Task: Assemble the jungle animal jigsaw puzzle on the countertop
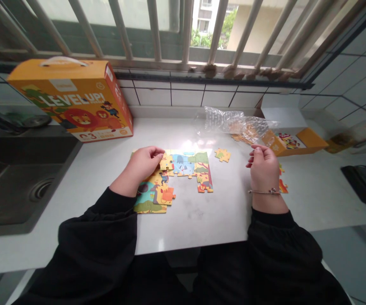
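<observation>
My left hand (145,166) pinches a yellow puzzle piece (166,161) between thumb and fingers, over the left part of a partly joined jigsaw puzzle (184,163). The puzzle forms a left side, a top row and a short right side, with bare countertop inside. An orange-and-yellow piece (165,195) lies at its lower left. My right hand (263,163) is held right of the puzzle, fingers curled in and thumb pressed against them, with nothing visible in its grip. A loose yellow-green puzzle piece (222,154) lies between the puzzle and this hand.
A large orange puzzle box (77,101) stands at the back left beside a dark sink (1,190). Crumpled clear plastic (230,120) covers more pieces at the back. An open orange box (310,142) lies at the right. Colourful pieces (283,185) lie partly behind my right wrist.
</observation>
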Motion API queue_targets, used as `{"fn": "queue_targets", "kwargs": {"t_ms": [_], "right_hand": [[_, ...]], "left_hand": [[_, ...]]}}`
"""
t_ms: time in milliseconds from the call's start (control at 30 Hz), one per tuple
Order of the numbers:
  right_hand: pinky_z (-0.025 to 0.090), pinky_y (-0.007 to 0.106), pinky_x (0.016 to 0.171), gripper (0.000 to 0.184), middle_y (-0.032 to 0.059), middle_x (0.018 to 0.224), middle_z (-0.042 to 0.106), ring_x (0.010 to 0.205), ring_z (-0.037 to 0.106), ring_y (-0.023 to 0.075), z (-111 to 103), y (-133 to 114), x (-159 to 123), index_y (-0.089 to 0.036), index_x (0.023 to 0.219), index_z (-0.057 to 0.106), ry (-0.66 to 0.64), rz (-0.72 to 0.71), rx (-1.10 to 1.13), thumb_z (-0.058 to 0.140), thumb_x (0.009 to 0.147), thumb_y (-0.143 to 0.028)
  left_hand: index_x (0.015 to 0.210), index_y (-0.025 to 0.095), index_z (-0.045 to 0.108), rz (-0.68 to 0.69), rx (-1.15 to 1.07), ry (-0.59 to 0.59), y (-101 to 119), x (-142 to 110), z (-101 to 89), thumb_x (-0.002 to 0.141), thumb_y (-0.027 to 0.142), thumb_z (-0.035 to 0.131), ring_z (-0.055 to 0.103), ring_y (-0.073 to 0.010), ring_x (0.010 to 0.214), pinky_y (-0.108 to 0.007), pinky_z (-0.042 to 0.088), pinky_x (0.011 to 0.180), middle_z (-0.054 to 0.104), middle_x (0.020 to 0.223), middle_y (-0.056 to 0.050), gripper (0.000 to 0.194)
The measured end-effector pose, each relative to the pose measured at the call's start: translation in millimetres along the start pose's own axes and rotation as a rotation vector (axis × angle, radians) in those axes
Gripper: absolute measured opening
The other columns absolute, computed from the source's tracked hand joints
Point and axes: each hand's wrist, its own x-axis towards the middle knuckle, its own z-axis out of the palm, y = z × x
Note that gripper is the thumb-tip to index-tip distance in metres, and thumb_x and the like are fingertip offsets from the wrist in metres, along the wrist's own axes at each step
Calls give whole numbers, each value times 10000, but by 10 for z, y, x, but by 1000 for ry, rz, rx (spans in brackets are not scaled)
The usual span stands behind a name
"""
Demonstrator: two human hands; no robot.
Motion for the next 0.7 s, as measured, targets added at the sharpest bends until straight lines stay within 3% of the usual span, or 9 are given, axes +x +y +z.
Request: {"fn": "queue_targets", "kwargs": {"t_ms": [100,200,333,433,567,700], "right_hand": [[598,413,844,496,154,1173,757,967,720,270,-39,60,36,-204,1296,675,216,-22,-128,448,1072,-583],[566,515,1064,442,194,1313,758,1186,710,335,39,62,34,-191,1304,681,134,-146,-260,548,1012,-495],[476,567,1228,550,224,1483,698,1398,626,387,242,62,14,-162,1420,645,-69,-317,-366,637,950,-448],[478,561,1231,573,224,1465,714,1381,633,401,341,77,11,-151,1446,644,-186,-327,-427,667,938,-413],[503,538,1195,457,196,1376,757,1300,668,380,349,80,38,-174,1350,698,-222,-319,-435,675,943,-381],[524,536,1144,451,181,1299,776,1190,701,354,310,64,55,-175,1315,698,-220,-295,-406,732,913,-377]], "left_hand": [[1042,226,855,49,167,10,-14,18,-2,906,260,743,732,-233,821,-338,537,773,838,964,-66,179],[1082,216,844,71,245,5,-24,29,6,929,264,742,733,-240,835,-351,545,802,829,973,-78,190],[1102,217,823,120,285,3,-41,24,-2,941,303,750,715,-239,850,-349,548,810,800,994,-80,197],[1112,213,804,196,309,-13,-54,17,-10,947,403,786,712,-243,903,-361,554,860,770,1082,-97,252],[1150,197,788,295,356,-110,-75,32,0,835,520,915,690,-261,922,-381,557,868,704,1134,-109,468],[1094,213,783,350,424,-145,-77,50,-9,848,464,902,665,-279,951,-397,553,914,674,1080,-95,371]]}}
